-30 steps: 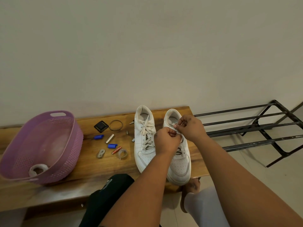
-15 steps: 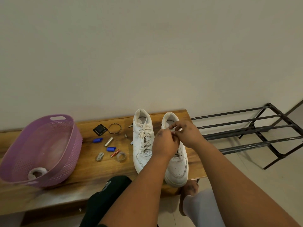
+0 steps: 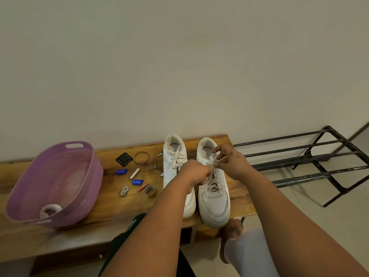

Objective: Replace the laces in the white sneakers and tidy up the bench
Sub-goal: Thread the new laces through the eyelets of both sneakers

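White lace (image 3: 212,164) btwn both hands

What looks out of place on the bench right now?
Small loose items lie scattered on the bench between the purple basket and the sneakers: two blue caps, a battery, a bangle, a tape roll. The basket holds only one white roll. Nothing looks spilled or damaged.
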